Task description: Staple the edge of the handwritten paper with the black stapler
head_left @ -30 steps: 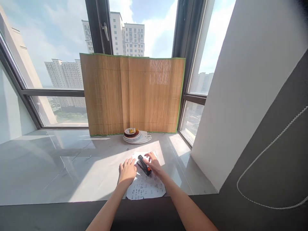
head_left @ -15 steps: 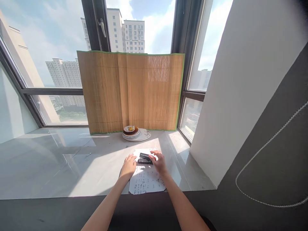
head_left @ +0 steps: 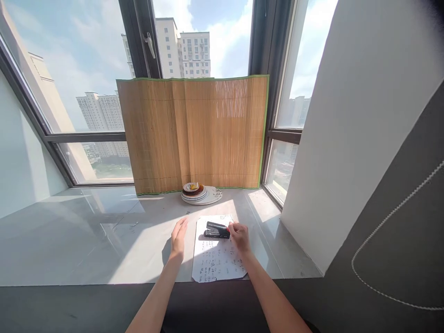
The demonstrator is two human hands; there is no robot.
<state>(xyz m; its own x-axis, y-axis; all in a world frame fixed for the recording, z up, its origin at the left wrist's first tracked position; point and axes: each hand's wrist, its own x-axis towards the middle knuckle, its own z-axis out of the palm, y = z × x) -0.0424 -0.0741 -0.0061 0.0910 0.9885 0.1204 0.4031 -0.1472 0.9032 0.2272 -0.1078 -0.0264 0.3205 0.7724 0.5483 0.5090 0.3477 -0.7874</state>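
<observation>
A black stapler (head_left: 217, 230) lies across the upper part of a sheet of paper (head_left: 218, 263) covered in handwriting. Its jaws point left and stand apart. My right hand (head_left: 240, 237) is closed around the stapler's right end, where a bit of red shows. To the left of the paper, my left hand (head_left: 179, 236) is raised a little on edge, its fingers stretched out and holding nothing; a shadow falls beside it. The paper's right edge is partly hidden by my right hand and forearm.
Behind the paper, a stack of small plates (head_left: 196, 196) rests on an oval white plate (head_left: 214, 196). A bamboo mat (head_left: 197, 134) stands against the window. The grey sill (head_left: 145, 249) ends at a front edge. A beaded cord (head_left: 376, 225) hangs at right.
My left hand has come off the paper and moved left. My right hand has slid to the stapler's right end and closed on it. The view has shifted slightly.
</observation>
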